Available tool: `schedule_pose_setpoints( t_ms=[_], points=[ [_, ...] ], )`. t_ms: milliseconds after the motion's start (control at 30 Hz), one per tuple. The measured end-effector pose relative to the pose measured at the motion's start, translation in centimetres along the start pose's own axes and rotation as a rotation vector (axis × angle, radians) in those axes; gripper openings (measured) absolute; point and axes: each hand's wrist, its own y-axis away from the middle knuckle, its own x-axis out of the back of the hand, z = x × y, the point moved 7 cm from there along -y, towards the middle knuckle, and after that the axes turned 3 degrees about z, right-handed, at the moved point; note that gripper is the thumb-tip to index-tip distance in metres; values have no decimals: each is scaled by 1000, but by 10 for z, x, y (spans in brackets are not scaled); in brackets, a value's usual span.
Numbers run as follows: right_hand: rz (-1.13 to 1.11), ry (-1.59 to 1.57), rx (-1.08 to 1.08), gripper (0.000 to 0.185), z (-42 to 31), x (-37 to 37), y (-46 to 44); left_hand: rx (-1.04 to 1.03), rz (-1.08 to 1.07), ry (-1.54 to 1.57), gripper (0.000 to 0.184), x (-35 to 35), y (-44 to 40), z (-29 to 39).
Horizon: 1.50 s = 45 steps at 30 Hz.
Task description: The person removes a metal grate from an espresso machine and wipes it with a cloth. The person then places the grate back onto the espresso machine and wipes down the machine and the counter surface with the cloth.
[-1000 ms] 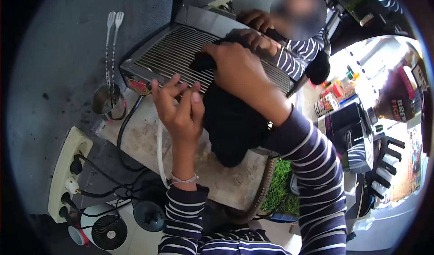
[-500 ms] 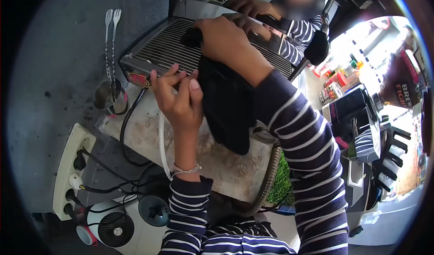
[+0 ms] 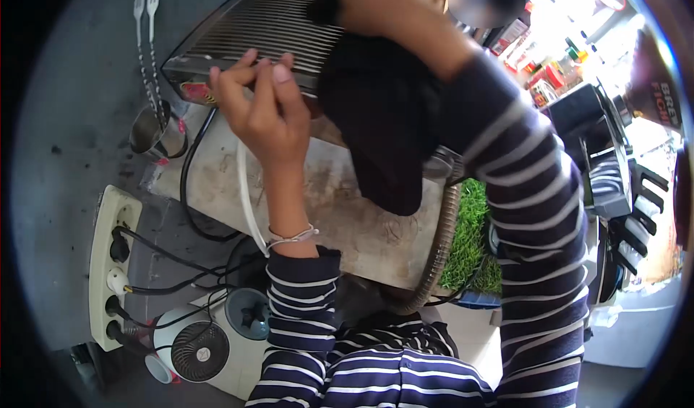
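Note:
My right hand [image 3: 383, 7], smeared by motion, is closed on a black cloth [image 3: 390, 126] that hangs down past the front of a steel machine. A slatted metal grate [image 3: 267, 28] forms the machine's top surface under that hand. Just in front of the machine's near edge, my left hand [image 3: 264, 115] is palm up with its fingers loosely bent and apart, nothing in them. Whether its fingertips touch the edge I cannot tell. Behind them, a coloured badge [image 3: 196, 92] marks the machine's corner.
Two twisted-handle forks [image 3: 147, 61] stand in a metal pitcher [image 3: 160, 137] at left. Below are a power strip [image 3: 112, 263] with black cables and a small fan [image 3: 201, 350]. A ribbed hose [image 3: 443, 245] curves beside artificial grass [image 3: 466, 242]. A black caddy [image 3: 578, 122] stands at right.
My right hand has moved up and away over the grate, carrying the cloth with it. The left hand sits slightly further left and higher in view. The whole view has shifted.

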Motion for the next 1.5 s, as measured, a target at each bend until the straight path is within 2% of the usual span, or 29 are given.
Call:
schedule_pose_setpoints(
  t_ms=[67,167,267,333,400,500,600,733,867,933,1133,1167,1267,1300,1400,1500],
  points=[
    [65,-11,-71,19,-10,-16,-13,6,-25,7,24,0,-1,1],
    [106,-8,-78,19,-15,-16,-11,4,-19,21,25,2,-1,3],
    [-14,144,12,14,-18,8,24,0,-30,-2,26,0,0,0],
    [11,199,-51,27,-19,36,55,-3,-64,-27,29,0,-1,2],
    [-105,232,-89,33,-15,43,70,-3,-77,-37,30,1,-2,3],
    [11,111,111,12,-39,67,86,14,-72,-24,31,1,-2,4],
    [-17,-25,100,19,-50,75,86,30,-97,-22,33,1,-3,6],
    [132,-167,236,19,-58,45,58,22,-71,82,31,3,1,-3],
    [67,-146,194,20,-50,53,74,33,-58,111,30,5,4,-7],
    [-151,-198,61,43,-36,55,88,22,-61,99,31,5,2,-7],
    [-231,-202,7,47,-39,80,109,42,-23,143,32,5,1,-4],
    [-193,-248,59,38,-41,76,105,46,-65,156,34,5,4,-5],
    [-216,-153,152,33,-63,61,85,28,124,198,36,14,8,-8],
    [-233,-130,190,37,-73,56,76,-8,114,176,37,20,7,-10],
    [-66,-140,307,37,-101,29,39,69,311,114,34,30,9,-15],
    [78,-194,363,33,-112,17,16,200,314,23,33,36,18,-28]
  ],
)
